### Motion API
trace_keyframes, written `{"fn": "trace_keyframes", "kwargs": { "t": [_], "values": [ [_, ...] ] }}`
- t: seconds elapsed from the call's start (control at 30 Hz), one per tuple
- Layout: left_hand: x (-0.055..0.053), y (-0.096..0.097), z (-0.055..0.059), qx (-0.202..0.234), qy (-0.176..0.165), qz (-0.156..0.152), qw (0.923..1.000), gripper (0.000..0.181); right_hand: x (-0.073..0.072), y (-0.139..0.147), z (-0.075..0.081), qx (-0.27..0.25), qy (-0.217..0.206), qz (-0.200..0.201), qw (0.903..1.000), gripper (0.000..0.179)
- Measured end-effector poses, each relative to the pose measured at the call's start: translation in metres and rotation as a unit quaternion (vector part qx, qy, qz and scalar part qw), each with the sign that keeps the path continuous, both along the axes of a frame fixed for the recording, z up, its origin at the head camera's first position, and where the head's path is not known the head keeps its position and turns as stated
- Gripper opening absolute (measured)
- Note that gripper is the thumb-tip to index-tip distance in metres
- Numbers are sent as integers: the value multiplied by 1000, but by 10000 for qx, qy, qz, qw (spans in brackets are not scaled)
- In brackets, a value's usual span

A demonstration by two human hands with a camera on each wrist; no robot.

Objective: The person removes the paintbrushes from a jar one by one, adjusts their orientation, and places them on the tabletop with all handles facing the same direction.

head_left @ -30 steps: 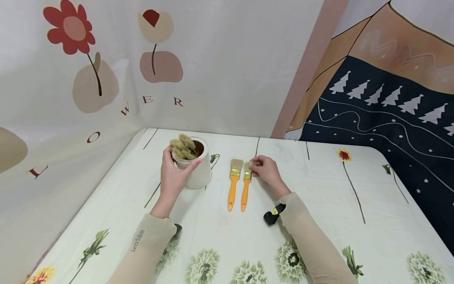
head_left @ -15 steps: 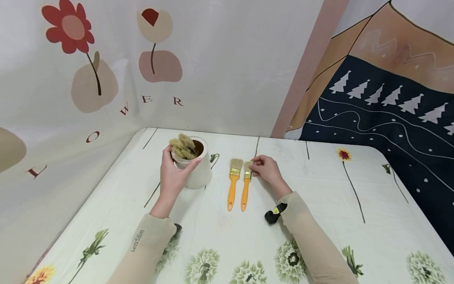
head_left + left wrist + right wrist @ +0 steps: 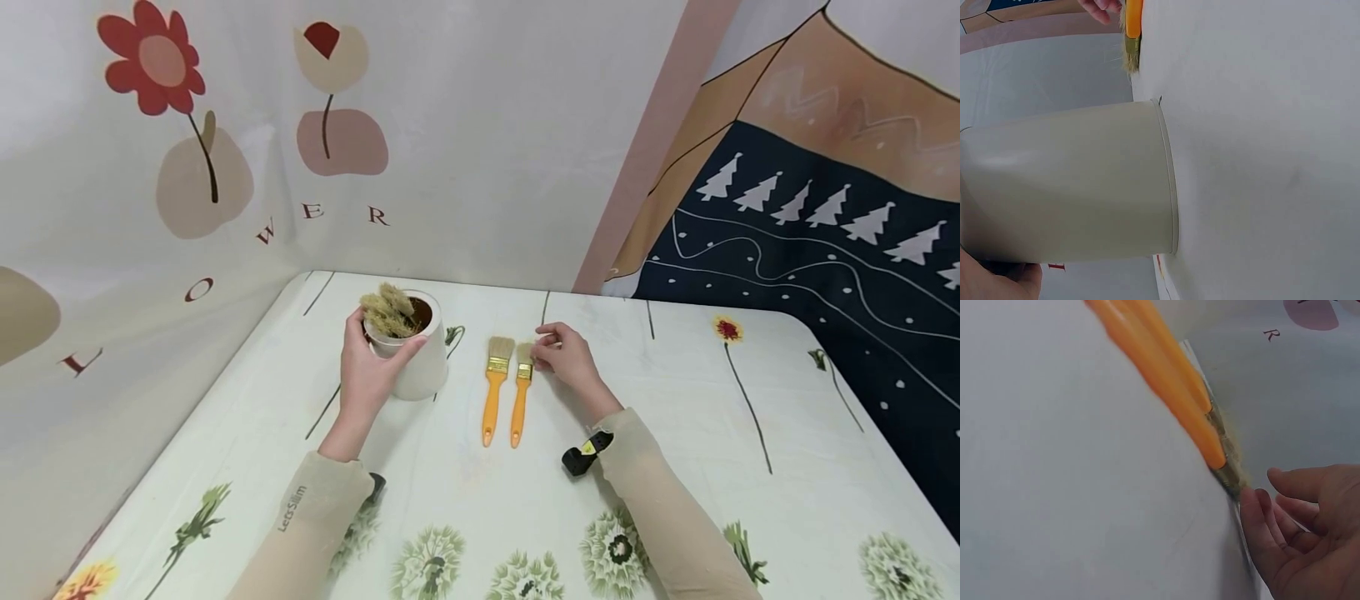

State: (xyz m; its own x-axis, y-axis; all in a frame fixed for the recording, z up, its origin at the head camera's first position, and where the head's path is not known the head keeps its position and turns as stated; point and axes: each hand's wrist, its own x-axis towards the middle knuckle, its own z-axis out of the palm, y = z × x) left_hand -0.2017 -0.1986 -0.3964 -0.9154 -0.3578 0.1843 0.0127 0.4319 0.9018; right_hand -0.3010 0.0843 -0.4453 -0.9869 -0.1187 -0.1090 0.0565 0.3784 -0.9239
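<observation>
My left hand [image 3: 369, 367] grips a white flowerpot [image 3: 423, 367] near its rim, thumb across the front and fingers round the left side. Pale green fluffy tufts [image 3: 388, 311] stick out of the pot's brown inside. In the left wrist view the pot's smooth wall [image 3: 1072, 187] fills much of the picture. Two flat paintbrushes with orange handles lie side by side, the wider brush [image 3: 492, 392] left of the narrower brush [image 3: 521, 392]. Beside the narrower one's bristles is my right hand [image 3: 567, 358]; its thumb and forefinger are apart, one fingertip right at the bristles in the right wrist view.
A white cloth [image 3: 465, 508] printed with flowers covers the table. Behind it hangs a pale curtain [image 3: 480, 167] with red letters and flowers, and a dark cloth [image 3: 795, 225] with white trees stands at the right.
My right hand's thumb and forefinger have come apart, and the hand has drawn slightly away from the narrower brush's bristles. The left hand and the flowerpot stay put.
</observation>
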Motion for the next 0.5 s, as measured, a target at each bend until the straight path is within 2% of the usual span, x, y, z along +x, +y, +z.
{"fn": "trace_keyframes", "kwargs": {
  "t": [0.5],
  "values": [
    [1, 0, -1, 31, 75, -8, 10000, 104, 9, -10, 30, -13, 381, 29, 9993, 36]
  ]
}}
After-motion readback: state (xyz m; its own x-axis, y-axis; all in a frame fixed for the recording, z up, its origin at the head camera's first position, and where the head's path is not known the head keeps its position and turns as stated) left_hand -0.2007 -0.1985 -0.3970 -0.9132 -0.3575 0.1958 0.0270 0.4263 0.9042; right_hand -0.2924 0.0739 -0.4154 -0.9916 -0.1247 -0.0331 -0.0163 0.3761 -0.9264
